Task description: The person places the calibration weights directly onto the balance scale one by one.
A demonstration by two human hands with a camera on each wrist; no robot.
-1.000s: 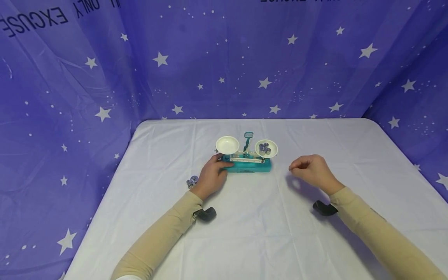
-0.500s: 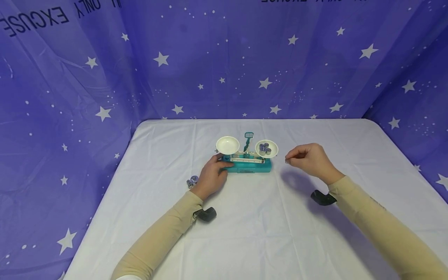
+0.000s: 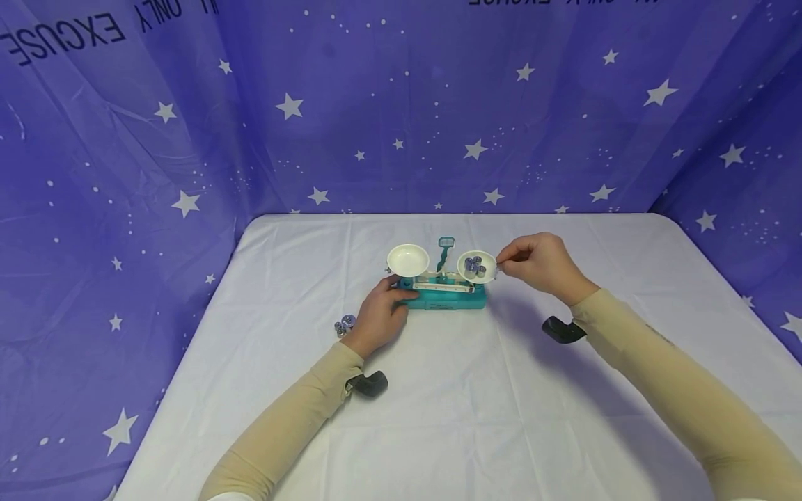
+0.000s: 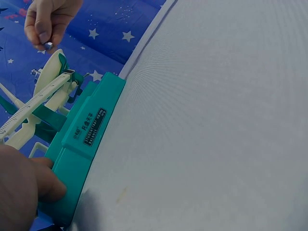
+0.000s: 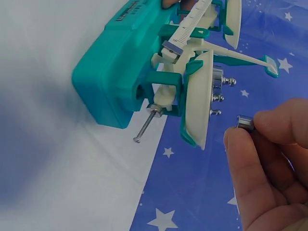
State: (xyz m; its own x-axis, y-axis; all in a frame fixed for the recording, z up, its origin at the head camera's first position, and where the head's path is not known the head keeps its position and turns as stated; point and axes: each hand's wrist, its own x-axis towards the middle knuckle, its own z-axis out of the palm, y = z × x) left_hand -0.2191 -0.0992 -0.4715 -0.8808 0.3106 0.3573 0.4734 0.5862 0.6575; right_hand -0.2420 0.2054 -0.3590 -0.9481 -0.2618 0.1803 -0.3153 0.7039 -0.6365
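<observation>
Balance between the hands. The left hand grips the nearer end of its base; the right hand pinches a small metal weight between thumb and fingers, just outside the adjacent pan, which bears other weights. Gentle lowering, rather than dropping, should best limit swinging; bracing the base should help.

Star-printed purple curtains hang behind and beside a white-covered table
</observation>
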